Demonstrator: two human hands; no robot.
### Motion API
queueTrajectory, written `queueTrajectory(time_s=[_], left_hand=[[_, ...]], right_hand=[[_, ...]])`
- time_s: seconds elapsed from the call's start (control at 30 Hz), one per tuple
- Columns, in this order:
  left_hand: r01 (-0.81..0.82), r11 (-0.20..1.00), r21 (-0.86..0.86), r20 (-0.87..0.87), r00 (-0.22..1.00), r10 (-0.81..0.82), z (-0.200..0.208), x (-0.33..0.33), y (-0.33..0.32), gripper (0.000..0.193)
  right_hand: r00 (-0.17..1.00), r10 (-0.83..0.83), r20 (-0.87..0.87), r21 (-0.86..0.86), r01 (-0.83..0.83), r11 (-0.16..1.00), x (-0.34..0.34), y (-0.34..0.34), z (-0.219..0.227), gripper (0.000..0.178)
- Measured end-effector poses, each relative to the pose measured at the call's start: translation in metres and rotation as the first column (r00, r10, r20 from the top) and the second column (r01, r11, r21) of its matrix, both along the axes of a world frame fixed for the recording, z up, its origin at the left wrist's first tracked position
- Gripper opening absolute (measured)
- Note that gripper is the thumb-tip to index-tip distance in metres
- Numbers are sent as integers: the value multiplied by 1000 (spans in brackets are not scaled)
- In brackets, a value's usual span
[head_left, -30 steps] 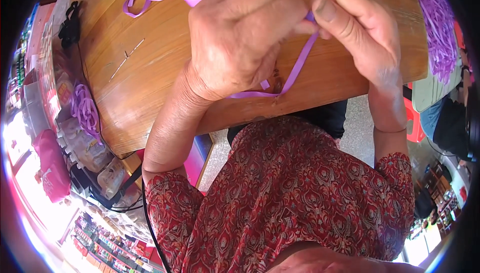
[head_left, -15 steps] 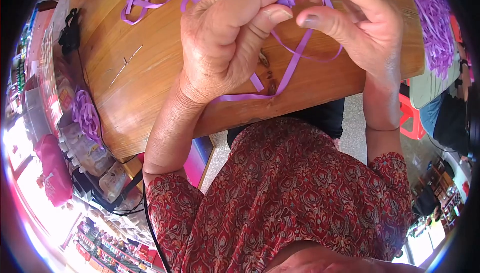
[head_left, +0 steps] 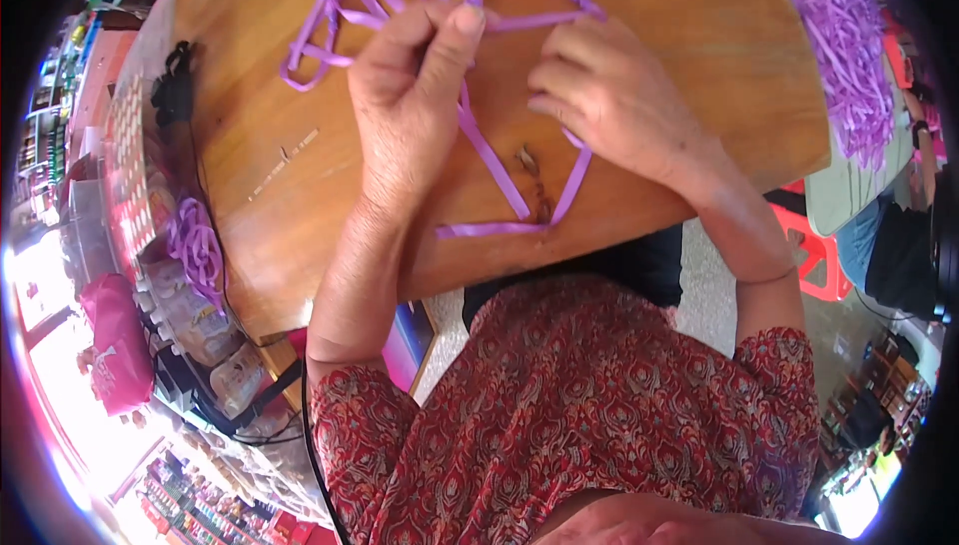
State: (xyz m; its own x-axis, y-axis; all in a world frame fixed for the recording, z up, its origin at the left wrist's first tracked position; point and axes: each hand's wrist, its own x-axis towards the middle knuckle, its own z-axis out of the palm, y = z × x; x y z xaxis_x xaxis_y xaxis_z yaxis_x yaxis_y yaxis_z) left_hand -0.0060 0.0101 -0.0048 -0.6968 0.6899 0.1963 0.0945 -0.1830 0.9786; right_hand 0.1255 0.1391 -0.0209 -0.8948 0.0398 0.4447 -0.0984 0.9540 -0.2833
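Nearest: the person's red patterned blouse [head_left: 589,415], short sleeves, forearms bare and reaching out over the near edge of a wooden table [head_left: 699,65].

On the table, just past the near edge, a purple ribbon [head_left: 494,160] lies in a flat V, its lower fold close to the edge; one strand runs up to each hand.

Left hand [head_left: 405,105]: fingers curled shut, thumb against forefinger, pinching the ribbon where the left strand rises. Right hand [head_left: 614,100]: fingers bent and pressed down on the right strand, holding it to the wood; whether the thumb grips too, cannot tell, it is hidden.

Beyond the hands, more of the same ribbon sits in loose loops [head_left: 350,5] toward the far left of the table.

Far right corner: a heap of cut purple strips [head_left: 849,45], spilling past the table edge.

Left of the table, near side: a pink bag [head_left: 110,345] low down, then clear packets [head_left: 215,340] in a row, contents not readable. A smaller purple bundle [head_left: 195,245] rests just above them. Farther along the left, a black cord [head_left: 175,90] at the table's rim.

Right, beyond the elbow: a red plastic stool [head_left: 814,245] on the floor.
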Motion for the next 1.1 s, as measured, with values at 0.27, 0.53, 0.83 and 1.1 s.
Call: queueTrajectory(time_s=[0.27, 0.53, 0.83, 1.1], left_hand=[[4, 998, -55, -35, 999, -6, -6, -5, 0, 13], [24, 996, -89, 16, 1000, -22, -11, -5, 1, 14], [34, 994, -105, -7, 999, -35, -2, -3, -2, 17], [19, 996, 88, 29, 999, -22, -5, -4, 1, 13]], right_hand=[[996, -30, -84, -530, -19, 848, -4, 2, 7, 9], [996, -74, -55, -842, -6, 540, -6, 19, 3, 11], [990, -93, -105, -784, -24, 621, -16, 19, -7, 16], [983, -28, -183, -867, -148, 475, -31, 18, 22, 18]])
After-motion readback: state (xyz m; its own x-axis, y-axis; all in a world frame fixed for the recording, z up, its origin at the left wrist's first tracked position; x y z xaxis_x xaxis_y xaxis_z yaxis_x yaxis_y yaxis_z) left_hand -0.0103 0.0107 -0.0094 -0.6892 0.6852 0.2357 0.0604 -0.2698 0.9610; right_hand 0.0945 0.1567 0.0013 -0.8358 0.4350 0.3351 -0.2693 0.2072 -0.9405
